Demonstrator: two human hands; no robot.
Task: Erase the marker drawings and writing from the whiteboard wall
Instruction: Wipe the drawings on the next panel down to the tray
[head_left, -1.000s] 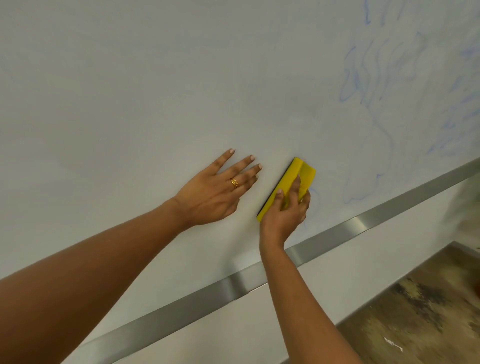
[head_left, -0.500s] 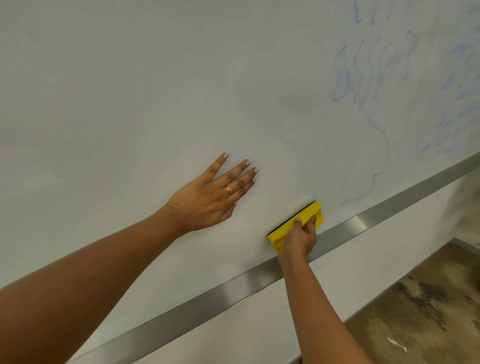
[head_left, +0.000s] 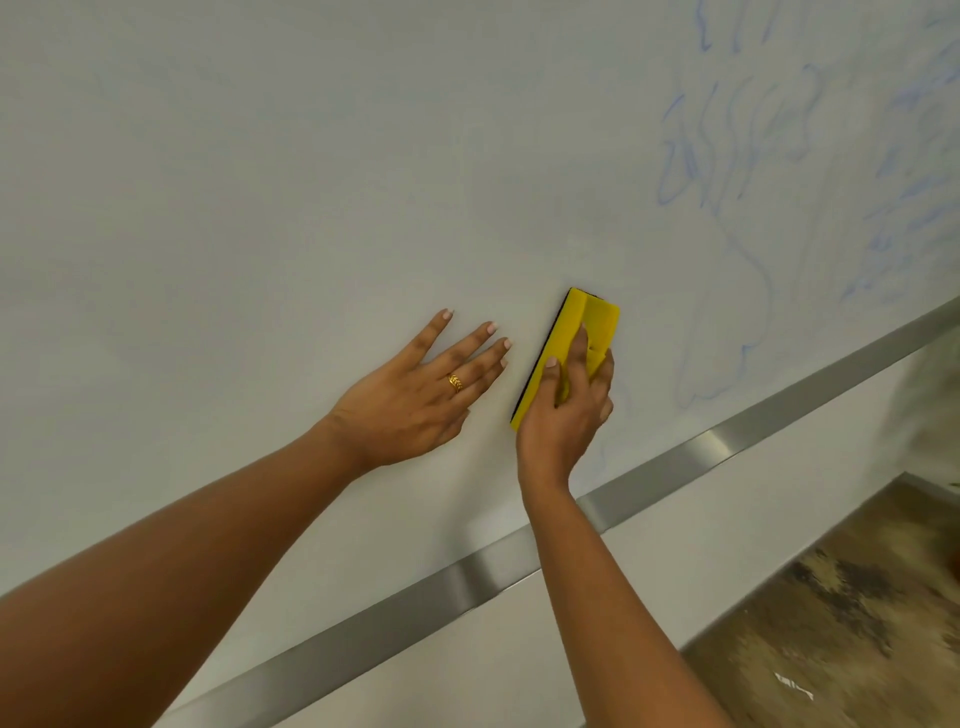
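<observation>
The yellow eraser (head_left: 592, 322) lies flat against the whiteboard wall (head_left: 311, 182), with its yellow back to the camera and a thin dark felt edge showing along its left side. Its long axis runs on a steep diagonal. The lower end is hidden under the palm, and the upper end sticks out past the fingertips, pointing up and slightly right.

The right hand (head_left: 563, 415) grips the eraser's lower half. The thumb is pressed on the left edge, one finger lies along the yellow back, and the other fingers (head_left: 604, 376) curl round the right edge.

Just left of the thumb, across a narrow gap of bare board, the left hand (head_left: 410, 400) rests flat on the wall. Its fingers are straight and a little spread and hold nothing, and their tips point up and right toward the eraser without touching it. A gold ring (head_left: 455, 383) sits on one of these fingers.

Faint blue marker drawings (head_left: 727, 145) spread well beyond the right hand's fingers, to the right and above. One looping outline comes down near the curled fingers. The board around the left hand looks wiped, with only pale smears.

Below both wrists a brushed metal strip (head_left: 727, 452) crosses the wall on a slant. Under the strip is a plain white panel (head_left: 675, 561), then a mottled brown floor (head_left: 857, 623).
</observation>
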